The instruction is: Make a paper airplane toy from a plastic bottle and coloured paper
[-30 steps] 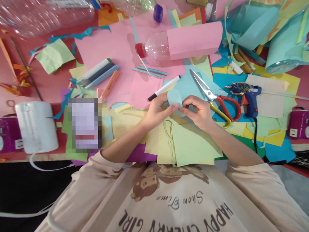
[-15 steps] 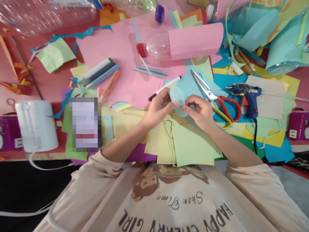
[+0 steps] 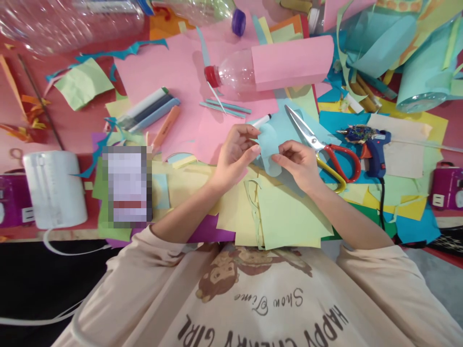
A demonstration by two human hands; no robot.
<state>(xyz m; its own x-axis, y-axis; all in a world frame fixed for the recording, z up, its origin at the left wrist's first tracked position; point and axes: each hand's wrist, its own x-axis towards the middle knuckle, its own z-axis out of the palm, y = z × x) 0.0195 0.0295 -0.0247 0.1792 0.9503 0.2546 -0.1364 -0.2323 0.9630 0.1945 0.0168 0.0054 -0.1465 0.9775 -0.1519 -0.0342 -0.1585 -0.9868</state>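
Note:
A small light-blue paper cutout (image 3: 270, 149) with rounded ends is pinched between the thumb and fingers of my right hand (image 3: 298, 161). My left hand (image 3: 235, 156) is at the paper's left edge, its thumb and fingers apart, the tips close to or just touching it. Beyond the left fingers lies a black-and-white marker (image 3: 263, 121), mostly hidden by that hand. Open-bladed scissors (image 3: 316, 142) with red and yellow handles rest just right of my right hand. A clear bottle with a red cap (image 3: 235, 72), wrapped in pink paper (image 3: 292, 62), lies farther back.
A blue glue gun (image 3: 378, 152) lies at the right, its cord running to the front edge. Several markers (image 3: 152, 108) and a blurred phone (image 3: 128, 185) are on the left, beside a white box-shaped device (image 3: 56, 188). Plastic bottles (image 3: 90, 24) and paper scraps cover the back.
My left fingers have spread and come off the paper, shifting slightly left. The cutout now shows more of its length, still pinched in my right hand. The marker is more covered.

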